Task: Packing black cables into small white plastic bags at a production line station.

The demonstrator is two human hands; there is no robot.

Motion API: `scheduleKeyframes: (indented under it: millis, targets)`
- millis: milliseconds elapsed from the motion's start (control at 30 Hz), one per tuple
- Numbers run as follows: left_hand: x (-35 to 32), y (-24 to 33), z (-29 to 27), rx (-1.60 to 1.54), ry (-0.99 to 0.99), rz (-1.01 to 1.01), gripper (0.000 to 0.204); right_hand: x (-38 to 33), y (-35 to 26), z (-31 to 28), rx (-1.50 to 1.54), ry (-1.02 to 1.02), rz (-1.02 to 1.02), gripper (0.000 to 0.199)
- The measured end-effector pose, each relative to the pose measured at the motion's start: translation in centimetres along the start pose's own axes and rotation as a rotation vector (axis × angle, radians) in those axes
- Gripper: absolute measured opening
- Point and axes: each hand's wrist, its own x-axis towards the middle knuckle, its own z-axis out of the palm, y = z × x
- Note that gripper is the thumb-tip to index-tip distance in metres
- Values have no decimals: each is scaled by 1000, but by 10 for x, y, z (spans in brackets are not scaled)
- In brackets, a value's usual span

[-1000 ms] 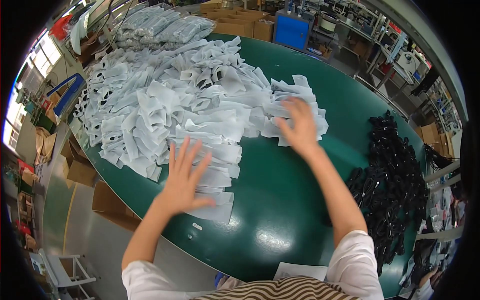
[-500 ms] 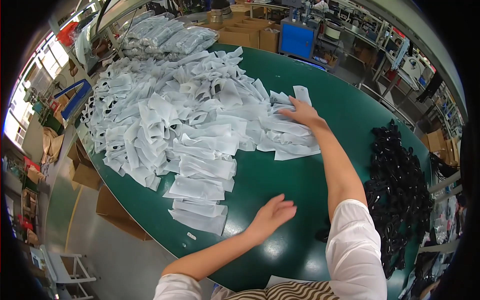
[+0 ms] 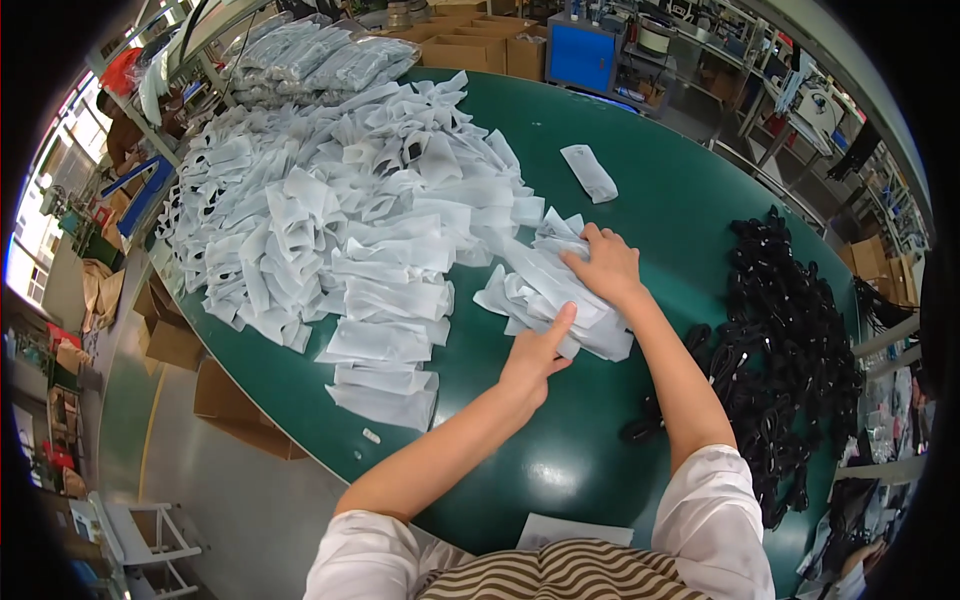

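A loose stack of white translucent pouches (image 3: 530, 275) lies between my hands on the green table. My right hand (image 3: 608, 268) is curled over the stack's far right side, its fingers gripping the pouches. At the near edge, my left hand (image 3: 530, 362) has one digit stretched over the pouches and the other fingers bent below, closed on that edge. A single white pouch (image 3: 590, 173) lies apart, beyond my right hand. Left of the stack, more pouches (image 3: 385, 340) lie overlapped in a row that runs into a large heap (image 3: 290, 210).
Bundled black cables (image 3: 780, 360) are piled on the right of the green table (image 3: 500, 450). Plastic-wrapped packs (image 3: 320, 60) stand at the far left. A white sheet (image 3: 575, 530) lies near my body. Cardboard boxes (image 3: 465, 55) and a blue cabinet (image 3: 580, 55) stand beyond the table.
My right hand has drawn the pouches nearer, bunching them into a stack and leaving one behind. My left hand has moved forward from above the bare tabletop onto the stack's near edge.
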Motion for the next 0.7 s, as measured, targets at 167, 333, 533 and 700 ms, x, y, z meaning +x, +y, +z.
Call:
scheduleKeyframes:
  millis: [167, 333, 533, 700]
  targets:
    - [-2, 15, 9, -33, 113, -28, 80, -21, 7, 1, 87, -46, -9, 55]
    - [22, 9, 2, -98, 29, 211, 66, -54, 1, 10, 359, -63, 62, 56]
    - [39, -4, 2, -141, 32, 376, 71, -50, 17, 15, 768, -108, 65, 60]
    - [39, -10, -2, -191, 47, 403, 75, -67, 6, 27, 942, -102, 182, 63]
